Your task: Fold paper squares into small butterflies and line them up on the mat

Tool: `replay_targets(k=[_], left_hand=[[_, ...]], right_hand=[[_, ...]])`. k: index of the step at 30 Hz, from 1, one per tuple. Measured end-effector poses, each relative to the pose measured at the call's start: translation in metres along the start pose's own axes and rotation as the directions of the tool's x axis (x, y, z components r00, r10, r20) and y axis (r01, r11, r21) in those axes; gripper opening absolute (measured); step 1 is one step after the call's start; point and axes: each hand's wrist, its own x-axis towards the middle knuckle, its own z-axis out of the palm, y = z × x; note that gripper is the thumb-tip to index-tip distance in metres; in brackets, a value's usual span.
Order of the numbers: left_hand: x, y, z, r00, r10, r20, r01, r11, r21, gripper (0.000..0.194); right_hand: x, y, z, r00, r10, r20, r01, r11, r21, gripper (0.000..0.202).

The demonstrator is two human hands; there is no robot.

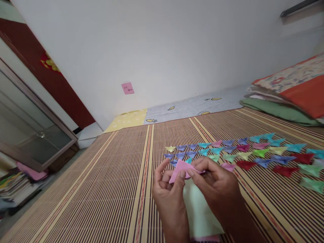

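Both hands hold a piece of folded pink paper (181,166) up above the striped mat. My left hand (170,189) pinches its left side, with the thumb pressed on the lower edge. On the right side, my right hand (218,182) grips the paper between thumb and fingers. The paper shows a pointed, angled shape; part of it is hidden by the fingers. Beneath my hands lies a stack of pale green paper (199,211), with a pink edge showing at its bottom. Just beyond stand rows of small folded paper boats, among them a dark red one (246,164).
The striped mat (101,189) spreads across the bed, with checked cloth (177,109) along the wall. Folded bedding (298,98) is piled at the right. A pink note (127,88) sticks to the wall. At left are a glass-doored cabinet (37,135) and books (15,187).
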Motion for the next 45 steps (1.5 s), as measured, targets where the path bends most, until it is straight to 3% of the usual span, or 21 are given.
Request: replay_targets(k=[2,5,8,12,16,26,29,32,34,38,42,45], left_hand=[[0.002,0.003,-0.002,0.997,-0.029,0.077,0.026,0.999,0.035,0.045],[0.003,0.006,-0.007,0.986,-0.064,0.155,0.049,0.994,0.098,0.023],[0.004,0.006,-0.009,0.981,-0.069,0.18,0.052,0.994,0.097,0.022],[0.003,0.002,-0.009,0.986,-0.057,0.157,0.055,0.998,0.018,0.026],[0.002,0.0,-0.007,0.99,-0.048,0.132,0.053,0.998,-0.035,0.028],[0.004,0.0,-0.002,0.989,-0.092,0.118,0.107,0.987,-0.124,0.028],[0.006,0.0,-0.005,0.986,-0.105,0.127,0.115,0.991,-0.071,0.028],[0.007,0.0,-0.01,0.974,-0.126,0.186,0.128,0.992,0.004,0.027],[0.007,0.0,-0.013,0.963,-0.138,0.232,0.136,0.99,0.026,0.026],[0.008,-0.001,-0.016,0.95,-0.138,0.279,0.131,0.99,0.046,0.024],[0.009,0.0,-0.015,0.945,-0.121,0.305,0.064,0.979,0.192,0.024],[0.006,0.005,-0.012,0.941,-0.111,0.319,0.004,0.948,0.317,0.026]], right_hand=[[0.0,0.0,-0.002,1.0,-0.011,0.009,0.011,1.0,-0.008,0.02],[0.001,-0.001,-0.004,1.0,-0.011,0.027,0.011,1.0,-0.014,0.021],[0.002,-0.005,-0.004,0.998,0.013,0.063,-0.01,0.999,-0.034,0.021],[0.002,-0.007,-0.001,0.998,0.012,0.068,-0.012,1.0,0.001,0.019],[0.0,-0.004,0.002,1.0,-0.007,-0.03,0.007,1.0,-0.009,0.014],[0.008,0.002,-0.012,0.987,0.132,-0.097,-0.126,0.99,0.067,0.021],[0.013,0.0,-0.021,0.977,0.215,0.003,-0.214,0.975,0.056,0.022],[0.014,-0.004,-0.025,0.934,0.262,0.242,-0.259,0.965,-0.047,0.024],[0.013,-0.004,-0.025,0.903,0.265,0.339,-0.242,0.964,-0.11,0.026],[0.012,0.0,-0.03,0.897,0.242,0.371,-0.183,0.965,-0.188,0.032],[0.015,0.002,-0.04,0.873,0.26,0.412,-0.174,0.956,-0.235,0.039],[0.016,-0.004,-0.036,0.896,0.22,0.386,-0.153,0.969,-0.195,0.028]])
